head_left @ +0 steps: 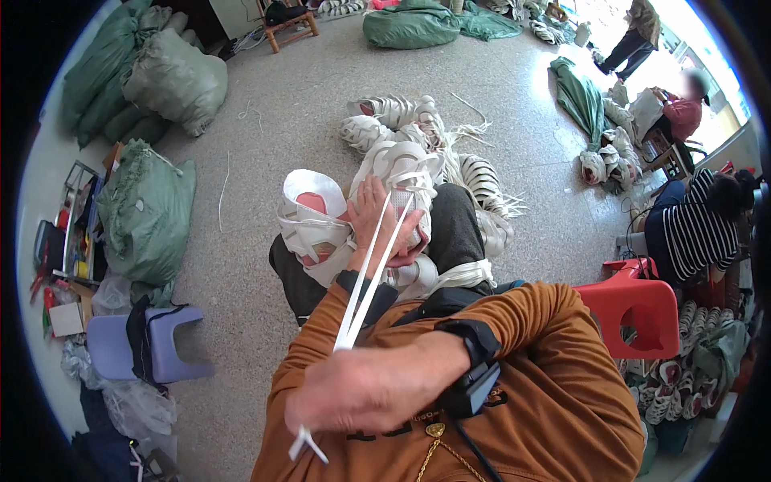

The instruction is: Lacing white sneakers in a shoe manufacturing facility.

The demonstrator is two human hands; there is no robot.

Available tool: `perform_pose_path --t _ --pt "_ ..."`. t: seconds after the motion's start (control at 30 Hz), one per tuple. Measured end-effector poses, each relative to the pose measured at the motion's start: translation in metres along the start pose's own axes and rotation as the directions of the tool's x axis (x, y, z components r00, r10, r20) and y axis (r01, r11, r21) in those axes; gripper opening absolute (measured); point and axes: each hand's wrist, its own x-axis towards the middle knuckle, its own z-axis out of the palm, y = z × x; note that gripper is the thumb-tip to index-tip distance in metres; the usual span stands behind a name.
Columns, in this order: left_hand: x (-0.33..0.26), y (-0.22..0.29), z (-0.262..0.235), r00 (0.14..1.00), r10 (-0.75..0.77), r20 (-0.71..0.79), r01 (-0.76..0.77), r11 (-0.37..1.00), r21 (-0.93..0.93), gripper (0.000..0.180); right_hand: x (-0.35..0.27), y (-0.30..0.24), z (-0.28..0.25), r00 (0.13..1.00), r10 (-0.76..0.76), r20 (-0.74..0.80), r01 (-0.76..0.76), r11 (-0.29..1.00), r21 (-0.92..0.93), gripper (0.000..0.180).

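Note:
A white shoe (408,165) with a mesh tongue rests over my lap. My left hand (376,215) is closed round it, thumb and fingers on opposite sides of the lacing. Two white shoelace ends (371,281) run taut from the shoe's eyelets to my right hand (357,390), which is closed on them close to my chest. The lace tips stick out below that fist, and motion blurs the hand a little. Left of my left hand sits another white shoe (315,205) with a pink lining. More white straps (466,275) lie across my right thigh.
A heap of strappy white shoes (482,181) lies on the floor beyond my knees. Green sacks (148,213) and a purple stool (148,341) stand at left, a red stool (630,313) at right. People sit along the right side; another person (634,40) stands far right.

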Motion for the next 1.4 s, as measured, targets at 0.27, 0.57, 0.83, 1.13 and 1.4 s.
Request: perform_pose_path --t 0.27,0.57,0.83,1.13,1.4 --pt "-0.037 0.019 -0.058 0.876 0.46 -0.144 -0.481 0.818 -0.317 0.077 -0.038 -0.073 -0.105 0.716 0.132 -0.686 -0.33 0.929 -0.165 0.016" --pt "-0.032 0.009 -0.053 0.781 0.614 -0.112 -0.569 0.627 -0.532 0.02 -0.178 -0.033 -0.194 0.409 0.398 -0.821 -0.862 0.465 -0.203 0.017" --pt "-0.022 0.017 -0.063 0.728 0.674 -0.128 -0.639 0.598 -0.484 0.027 -0.154 0.047 -0.235 0.658 0.259 -0.707 -0.736 0.021 -0.677 0.025" --pt "-0.022 0.008 -0.054 0.745 0.663 -0.073 -0.621 0.65 -0.438 0.021 -0.099 0.029 -0.248 0.781 0.24 -0.576 -0.614 0.46 -0.641 0.016" --pt "-0.017 -0.006 -0.046 0.8 0.595 -0.074 -0.549 0.677 -0.49 0.014 -0.15 0.043 -0.231 0.73 0.398 -0.555 -0.68 0.35 -0.644 0.014"
